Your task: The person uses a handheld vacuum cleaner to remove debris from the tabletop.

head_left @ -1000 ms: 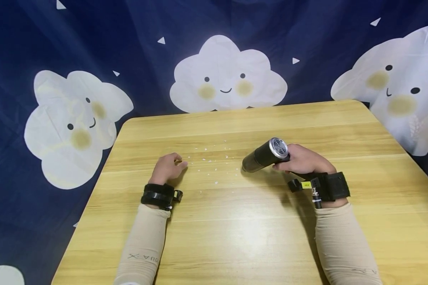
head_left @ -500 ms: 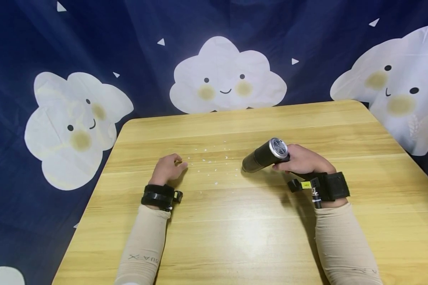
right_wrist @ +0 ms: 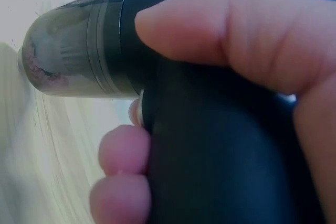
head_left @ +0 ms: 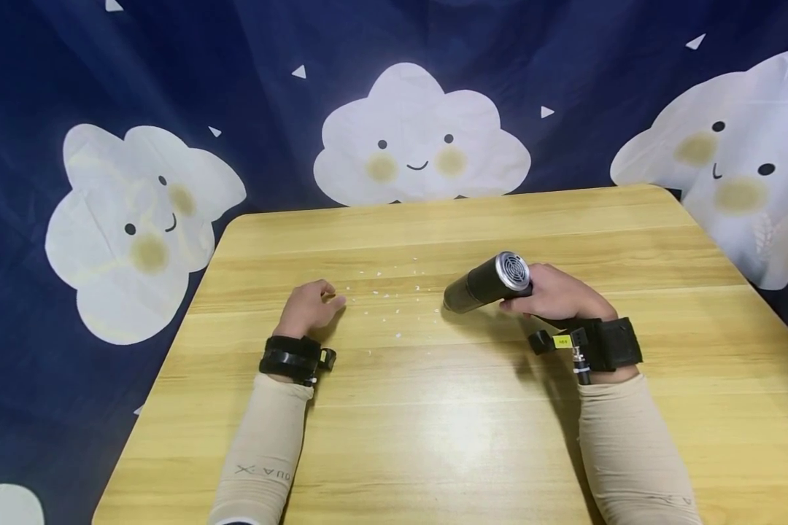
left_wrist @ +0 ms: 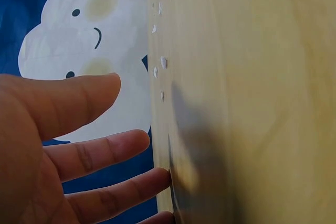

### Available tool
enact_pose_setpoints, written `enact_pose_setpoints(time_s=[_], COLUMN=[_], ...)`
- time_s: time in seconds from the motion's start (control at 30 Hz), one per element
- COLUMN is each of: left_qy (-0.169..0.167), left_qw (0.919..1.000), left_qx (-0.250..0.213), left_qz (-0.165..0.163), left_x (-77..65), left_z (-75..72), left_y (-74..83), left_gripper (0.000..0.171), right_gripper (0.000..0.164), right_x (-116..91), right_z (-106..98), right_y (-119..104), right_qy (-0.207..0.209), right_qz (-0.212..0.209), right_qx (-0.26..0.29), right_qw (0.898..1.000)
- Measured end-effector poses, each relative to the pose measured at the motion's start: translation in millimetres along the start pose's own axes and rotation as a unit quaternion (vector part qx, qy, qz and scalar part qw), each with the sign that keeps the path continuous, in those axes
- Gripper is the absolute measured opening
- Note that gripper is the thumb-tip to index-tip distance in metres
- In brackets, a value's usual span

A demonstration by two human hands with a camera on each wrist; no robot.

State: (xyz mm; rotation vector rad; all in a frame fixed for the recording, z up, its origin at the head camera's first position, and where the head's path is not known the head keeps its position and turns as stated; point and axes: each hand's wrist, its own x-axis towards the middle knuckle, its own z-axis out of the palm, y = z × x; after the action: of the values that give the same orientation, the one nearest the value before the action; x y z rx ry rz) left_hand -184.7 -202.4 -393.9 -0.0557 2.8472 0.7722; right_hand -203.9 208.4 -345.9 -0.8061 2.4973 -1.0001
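Note:
My right hand (head_left: 561, 292) grips the handle of a black handheld vacuum cleaner (head_left: 481, 288), its thumb over the body and its fingers curled round the grip in the right wrist view. The vacuum tilts down to the left, with its silver vented end raised. Inside its see-through dust cup (right_wrist: 68, 51) some pinkish matter shows. Small white scraps (head_left: 398, 335) lie scattered on the table between the nozzle and my left hand (head_left: 307, 310). That left hand rests by the scraps, fingers loosely bent and holding nothing; its lower fingertips meet the tabletop in the left wrist view.
The wood-grain table (head_left: 394, 452) has a rounded far edge. Behind it hangs a dark blue curtain (head_left: 269, 36) printed with white smiling clouds. Black camera straps (head_left: 620, 343) circle both wrists, over beige sleeves.
The vacuum's nozzle has shifted very slightly to the left in my right hand. My left hand stays in place, and the scraps look much the same.

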Motion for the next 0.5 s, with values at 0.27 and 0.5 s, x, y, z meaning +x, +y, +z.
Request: enact_pose_setpoints(time_s=[0.27,0.5], left_qy=[0.002,0.002], left_qw=[1.0000,1.0000], left_qx=[0.000,0.000], left_qz=[0.004,0.002], left_x=[0.1,0.7], left_z=[-0.6,0.1], left_y=[-0.3,-1.8], left_gripper=[0.044,0.045], right_gripper=[0.023,0.023], right_x=[1.2,2.4], right_z=[2.5,4.4], right_y=[-2.1,-4.2], right_qy=[0.004,0.004], right_qz=[-0.001,-0.001], right_qx=[-0.002,-0.001], right_qw=[1.000,1.000])
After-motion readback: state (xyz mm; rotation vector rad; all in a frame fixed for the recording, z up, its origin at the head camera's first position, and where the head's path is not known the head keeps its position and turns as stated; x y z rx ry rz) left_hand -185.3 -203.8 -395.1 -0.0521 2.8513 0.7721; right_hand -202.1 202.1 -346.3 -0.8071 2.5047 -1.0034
